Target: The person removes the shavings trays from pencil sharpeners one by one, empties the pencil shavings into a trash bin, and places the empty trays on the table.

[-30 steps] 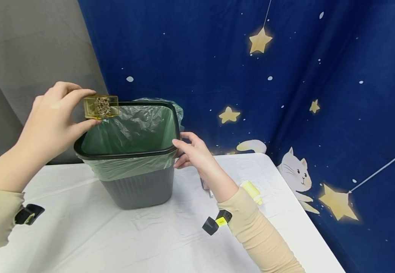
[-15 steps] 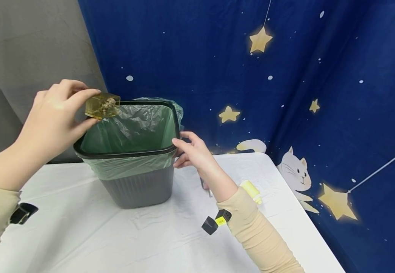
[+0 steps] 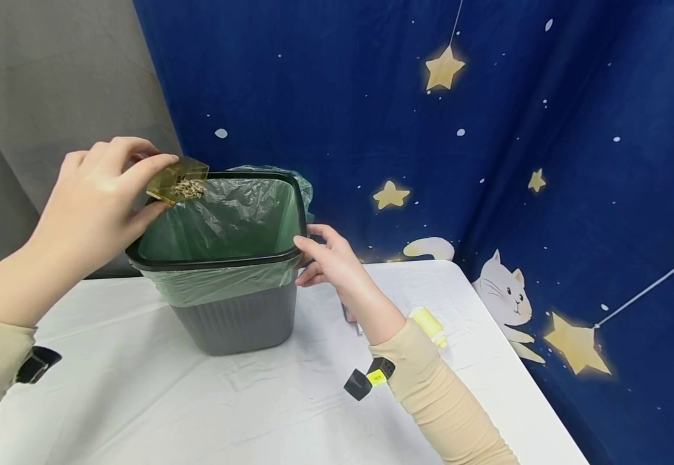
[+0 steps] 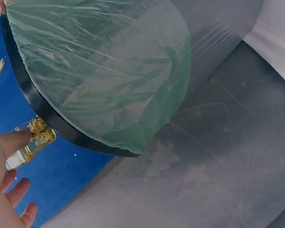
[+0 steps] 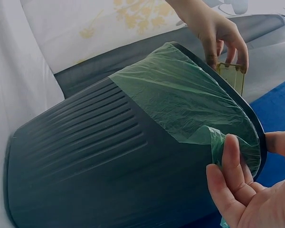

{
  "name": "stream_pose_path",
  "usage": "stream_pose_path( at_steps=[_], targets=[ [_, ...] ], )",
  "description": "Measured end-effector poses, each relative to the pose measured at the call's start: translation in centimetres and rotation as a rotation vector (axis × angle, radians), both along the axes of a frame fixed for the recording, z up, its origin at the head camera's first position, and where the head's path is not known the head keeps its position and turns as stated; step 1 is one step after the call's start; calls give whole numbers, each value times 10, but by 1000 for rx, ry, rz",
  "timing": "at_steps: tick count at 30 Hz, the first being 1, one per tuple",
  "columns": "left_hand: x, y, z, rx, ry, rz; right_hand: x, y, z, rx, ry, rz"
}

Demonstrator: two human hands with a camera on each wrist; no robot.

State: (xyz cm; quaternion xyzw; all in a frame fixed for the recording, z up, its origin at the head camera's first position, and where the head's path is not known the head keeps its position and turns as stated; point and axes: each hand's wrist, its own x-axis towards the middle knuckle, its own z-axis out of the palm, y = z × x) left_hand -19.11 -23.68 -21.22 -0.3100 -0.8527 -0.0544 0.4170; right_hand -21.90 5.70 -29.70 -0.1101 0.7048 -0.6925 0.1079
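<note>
My left hand (image 3: 95, 194) pinches a small clear yellow box (image 3: 165, 184) between thumb and fingers. The box is tilted above the left part of the bin's opening, with pale and dark crumbly shavings (image 3: 190, 188) gathered at its lower right side. Below it stands a grey trash bin (image 3: 238, 326) with a black rim, lined with a thin green bag (image 3: 232, 284) folded over the edge. At the bin's right corner, my right hand (image 3: 333, 261) grips the rim, thumb on top and fingers against the outside. The right wrist view shows those fingers (image 5: 232, 156) touching the bag.
A white-covered table (image 3: 255, 407) carries the bin. Right of my right forearm lies a yellow bottle (image 3: 428, 325); a small pinkish and dark object (image 3: 348, 314) is mostly hidden behind that wrist. A blue star-patterned curtain (image 3: 342, 97) hangs behind.
My left hand has moved slightly right and tipped the yellow box further over the bin. The shavings have slid toward its lower right side. My right hand stays on the rim.
</note>
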Motion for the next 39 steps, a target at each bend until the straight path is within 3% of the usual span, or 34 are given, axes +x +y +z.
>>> stream_pose_path(
  at_steps=[39],
  targets=[
    [4, 2, -6, -120, 205, -48, 0, -1, -1, 3, -15, -8]
  ],
)
